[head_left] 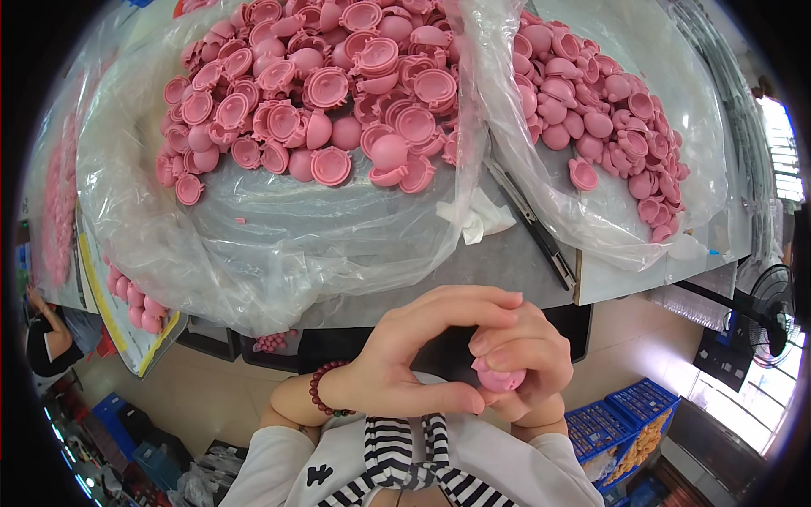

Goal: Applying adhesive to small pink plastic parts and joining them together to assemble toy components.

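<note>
Near my chest, in front of the table edge, my right hand [534, 351] is closed on a small round pink plastic piece [500, 378] with a little pointed tab. Its thumb and fingers wrap the piece, so part of it is hidden. My left hand [414, 351] is just left of it, fingers stretched and curved over toward the right hand's knuckles. The left thumb points at the piece, apart from the fingers, and nothing shows between them. Beyond both hands, a heap of pink cup-shaped plastic shells [328, 88] lies on a clear plastic bag [338, 224].
A second heap of pink pieces [598, 125] lies on plastic at the right. Between the heaps are a crumpled white tissue [477, 218] and a long black-and-silver tool [541, 232]. Blue crates [625, 414] stand on the floor at right, below a black fan [770, 311].
</note>
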Motion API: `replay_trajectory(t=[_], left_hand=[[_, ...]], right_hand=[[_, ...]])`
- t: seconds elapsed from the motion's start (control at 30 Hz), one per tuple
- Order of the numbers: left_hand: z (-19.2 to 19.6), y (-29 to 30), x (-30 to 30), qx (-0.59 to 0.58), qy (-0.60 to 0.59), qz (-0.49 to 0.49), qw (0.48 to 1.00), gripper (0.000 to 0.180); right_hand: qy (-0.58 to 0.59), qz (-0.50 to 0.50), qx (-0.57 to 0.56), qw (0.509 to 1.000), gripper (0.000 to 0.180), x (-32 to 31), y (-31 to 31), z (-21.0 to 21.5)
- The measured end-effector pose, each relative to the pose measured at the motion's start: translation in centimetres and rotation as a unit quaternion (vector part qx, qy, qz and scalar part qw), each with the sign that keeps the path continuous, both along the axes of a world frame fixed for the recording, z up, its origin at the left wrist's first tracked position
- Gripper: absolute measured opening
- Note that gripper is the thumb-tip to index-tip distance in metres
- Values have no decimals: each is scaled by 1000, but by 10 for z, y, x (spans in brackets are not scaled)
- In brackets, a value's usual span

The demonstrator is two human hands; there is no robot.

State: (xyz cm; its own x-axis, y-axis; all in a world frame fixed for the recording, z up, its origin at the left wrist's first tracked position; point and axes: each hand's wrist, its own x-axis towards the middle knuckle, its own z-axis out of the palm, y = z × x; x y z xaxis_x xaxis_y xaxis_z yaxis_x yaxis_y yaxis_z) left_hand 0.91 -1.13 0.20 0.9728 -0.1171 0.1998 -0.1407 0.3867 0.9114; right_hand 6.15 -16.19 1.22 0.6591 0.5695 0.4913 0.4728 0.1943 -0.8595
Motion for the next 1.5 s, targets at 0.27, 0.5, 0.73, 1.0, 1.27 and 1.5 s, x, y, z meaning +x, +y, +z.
replay_trajectory(t=[0.27, 0.5, 0.73, 1.0, 1.27, 1.5], left_hand=[[0, 7, 7, 100, -72, -9, 992, 60], [-4, 8, -2, 95, -38, 52, 993, 61], [3, 8, -10, -250, 163, -13, 954, 55], [2, 8, -12, -335, 212, -90, 914, 58], [3, 9, -18, -365, 214, -90, 902, 54], [24, 84, -81, -121, -155, 334, 922, 44]], right_hand=[[99, 33, 42, 994, 30, -5, 4, -7], [15, 15, -5, 1000, 57, 0, 6, -5], [-216, -332, -289, 871, 32, 35, -14, 3], [-227, -260, -391, 853, 29, 47, -12, -5], [-279, -269, -283, 877, 16, 43, -15, -14], [-258, -324, -304, 858, 14, 53, 3, -3]])
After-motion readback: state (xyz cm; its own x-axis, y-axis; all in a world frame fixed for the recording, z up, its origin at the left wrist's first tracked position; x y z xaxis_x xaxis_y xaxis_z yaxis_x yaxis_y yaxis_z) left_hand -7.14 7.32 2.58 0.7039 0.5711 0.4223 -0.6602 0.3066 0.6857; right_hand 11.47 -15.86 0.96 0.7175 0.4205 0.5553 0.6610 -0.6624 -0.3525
